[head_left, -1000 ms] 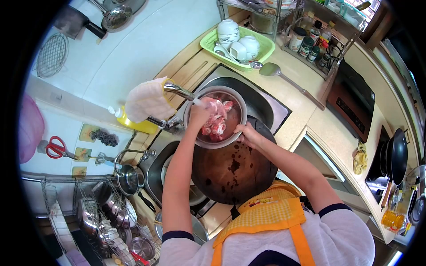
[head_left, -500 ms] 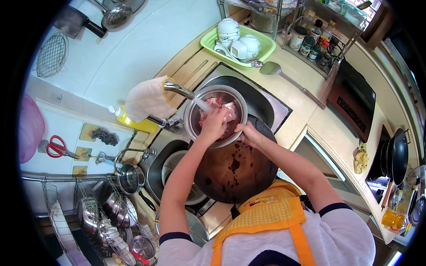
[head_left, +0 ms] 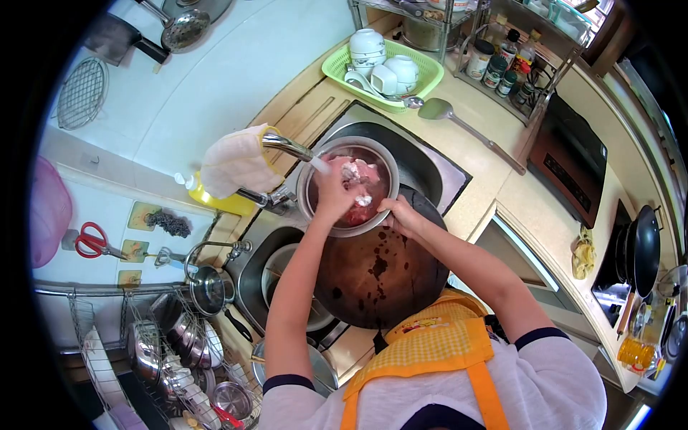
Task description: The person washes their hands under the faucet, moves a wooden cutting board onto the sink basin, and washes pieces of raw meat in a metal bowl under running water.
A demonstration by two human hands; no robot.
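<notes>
A round metal bowl (head_left: 307,204) stands under the faucet (head_left: 290,145), over the sink. Raw meat pieces (head_left: 363,172), pink with white fat, lie in reddish water inside it. My left hand (head_left: 335,192) reaches into the bowl, fingers curled against a piece of meat; its fingertips are partly hidden. My right hand (head_left: 403,216) pinches the bowl's near right rim, thumb on top. Water runs from the faucet into the bowl beside my left hand. Below the bowl lies a large dark wok-like pan (head_left: 380,272) with wet spots on its brown surface.
Behind the sink (head_left: 459,175) sits a green basket (head_left: 333,70) of white bowls. A spatula (head_left: 476,130) lies on the counter near a spice rack (head_left: 494,72) and an induction cooker (head_left: 573,161). A yellow soap bottle (head_left: 222,203) stands left of the faucet.
My left hand has shifted left inside the bowl and turned, exposing more of the meat and the reddish water. My right hand stays on the rim.
</notes>
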